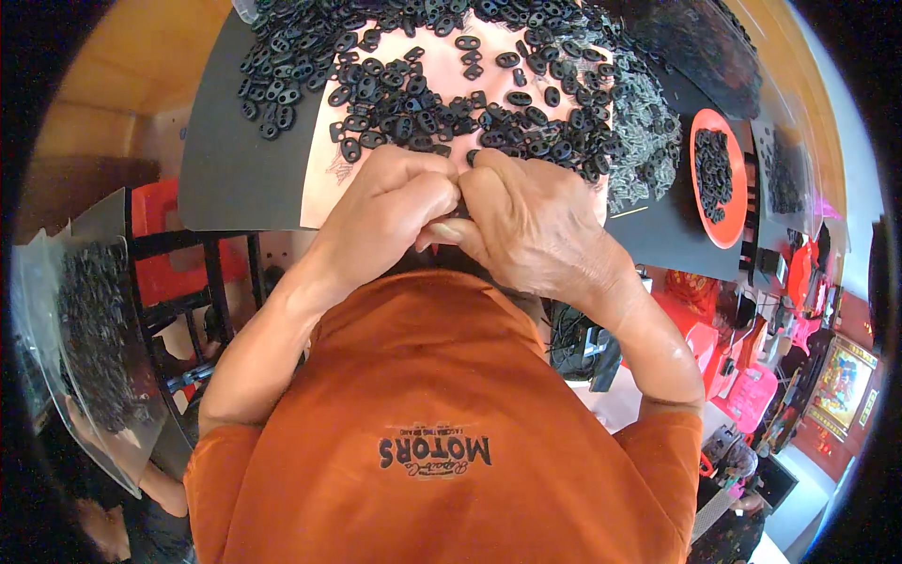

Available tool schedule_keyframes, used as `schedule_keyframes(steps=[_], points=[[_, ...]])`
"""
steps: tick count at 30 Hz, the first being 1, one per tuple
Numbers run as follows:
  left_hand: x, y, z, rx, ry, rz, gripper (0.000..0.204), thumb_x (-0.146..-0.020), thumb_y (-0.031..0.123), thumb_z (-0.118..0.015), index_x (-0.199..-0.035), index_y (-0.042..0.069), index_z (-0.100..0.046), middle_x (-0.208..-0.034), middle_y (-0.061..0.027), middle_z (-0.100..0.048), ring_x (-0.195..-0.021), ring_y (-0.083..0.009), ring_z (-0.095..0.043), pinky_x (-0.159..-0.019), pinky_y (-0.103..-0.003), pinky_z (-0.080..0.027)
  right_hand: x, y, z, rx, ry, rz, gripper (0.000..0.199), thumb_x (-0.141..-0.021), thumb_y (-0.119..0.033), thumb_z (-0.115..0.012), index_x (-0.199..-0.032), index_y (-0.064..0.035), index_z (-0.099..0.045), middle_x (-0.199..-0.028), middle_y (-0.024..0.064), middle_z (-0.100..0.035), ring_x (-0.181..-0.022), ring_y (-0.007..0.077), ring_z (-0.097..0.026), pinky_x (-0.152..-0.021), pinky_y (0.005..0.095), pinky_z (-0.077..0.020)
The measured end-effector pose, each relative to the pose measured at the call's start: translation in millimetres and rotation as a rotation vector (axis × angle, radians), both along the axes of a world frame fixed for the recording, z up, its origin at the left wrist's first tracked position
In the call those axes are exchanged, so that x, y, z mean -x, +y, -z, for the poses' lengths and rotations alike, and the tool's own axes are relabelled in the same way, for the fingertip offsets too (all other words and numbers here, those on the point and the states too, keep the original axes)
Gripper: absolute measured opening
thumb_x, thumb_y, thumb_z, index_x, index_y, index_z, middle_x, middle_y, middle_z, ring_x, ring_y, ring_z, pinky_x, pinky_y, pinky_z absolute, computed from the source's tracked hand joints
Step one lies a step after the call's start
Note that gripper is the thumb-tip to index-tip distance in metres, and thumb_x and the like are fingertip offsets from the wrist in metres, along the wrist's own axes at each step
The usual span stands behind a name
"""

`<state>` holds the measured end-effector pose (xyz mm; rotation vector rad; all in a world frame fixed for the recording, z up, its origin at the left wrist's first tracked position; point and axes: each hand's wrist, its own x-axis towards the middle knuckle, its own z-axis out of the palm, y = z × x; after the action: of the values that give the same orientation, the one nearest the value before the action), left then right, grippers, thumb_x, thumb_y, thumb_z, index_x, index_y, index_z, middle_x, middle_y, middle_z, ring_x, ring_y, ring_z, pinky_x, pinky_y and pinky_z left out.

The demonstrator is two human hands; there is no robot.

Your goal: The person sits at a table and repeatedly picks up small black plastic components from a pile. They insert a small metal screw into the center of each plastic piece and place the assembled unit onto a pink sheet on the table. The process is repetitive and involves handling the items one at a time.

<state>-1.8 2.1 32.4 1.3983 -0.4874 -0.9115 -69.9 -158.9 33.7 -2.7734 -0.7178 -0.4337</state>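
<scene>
At the front edge of the table, my left hand (pixel 395 199) and my right hand (pixel 534 214) meet knuckle to knuckle, both with curled fingers. Whatever they pinch between them is hidden behind the fingers. Just beyond the fingertips, many black oval cord locks (pixel 413 105), most showing two holes, lie heaped on a pale pink sheet (pixel 319 193). A few cord locks stand apart in the middle of the sheet. Right of the heap spreads a pile of small greyish metal pieces that look like springs (pixel 648 155).
The sheet lies on a dark table (pixel 240 174). An orange dish (pixel 738 183) with small black parts sits at the right, beside a thin yellow stick (pixel 629 212). Clear plastic bags or bins of black pieces (pixel 103 324) flank both sides. Another person's arm (pixel 162 481) shows at lower left.
</scene>
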Motion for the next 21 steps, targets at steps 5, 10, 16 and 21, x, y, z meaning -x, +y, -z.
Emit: schedule_keyframes(steps=[5, 10, 16, 21], points=[[1.6, -2.9, -0.9, 0.006, -0.012, 0.002, 0.027, -0.078, 0.011, -0.042, -0.053, 0.002, -0.047, -0.05, 0.0009, -0.044, -0.047, -0.005, -0.039, -0.044, -0.022, -0.032, 2.4, -3.4, -9.8, -0.061, 0.099, -0.01, 0.041, -0.08, -0.041, -0.06, -0.076, -0.0017, -0.05, -0.064, 0.0108, -0.05, -0.052, 0.0241, -0.056, -0.048, 0.0325, -0.0457], [5.0, -8.5, -1.6, 0.004, -0.008, -0.001, 0.029, -0.079, 0.009, -0.043, -0.051, 0.003, -0.044, -0.049, 0.0013, -0.042, -0.045, -0.0045, -0.037, -0.043, -0.023, -0.031, 3.4, -9.1, -16.4, -0.101, 0.26, -0.015, 0.037, -0.085, -0.036, -0.056, -0.08, -0.0002, -0.051, -0.066, 0.0144, -0.055, -0.057, 0.0306, -0.059, -0.05, 0.0381, -0.0478], [7.8, -12.3, -0.4, -0.033, 0.025, 0.016, 0.03, -0.079, 0.009, -0.043, -0.049, 0.005, -0.039, -0.048, 0.0033, -0.04, -0.045, -0.0035, -0.036, -0.041, -0.023, -0.028, 2.2, -15.9, -14.7, -0.23, 0.401, -0.065, 0.033, -0.087, -0.031, -0.054, -0.078, -0.0002, -0.05, -0.066, 0.0156, -0.057, -0.06, 0.0323, -0.06, -0.049, 0.0414, -0.0468], [11.8, -13.6, -5.9, -0.036, -0.02, 0.012, 0.03, -0.079, 0.009, -0.043, -0.049, 0.005, -0.039, -0.049, 0.0033, -0.04, -0.045, -0.0029, -0.035, -0.041, -0.022, -0.028, 5.7, -18.8, -7.2, -0.253, 0.27, -0.143, 0.029, -0.084, -0.024, -0.06, -0.075, -0.0001, -0.046, -0.062, 0.0128, -0.05, -0.054, 0.0307, -0.054, -0.046, 0.039, -0.0433]])
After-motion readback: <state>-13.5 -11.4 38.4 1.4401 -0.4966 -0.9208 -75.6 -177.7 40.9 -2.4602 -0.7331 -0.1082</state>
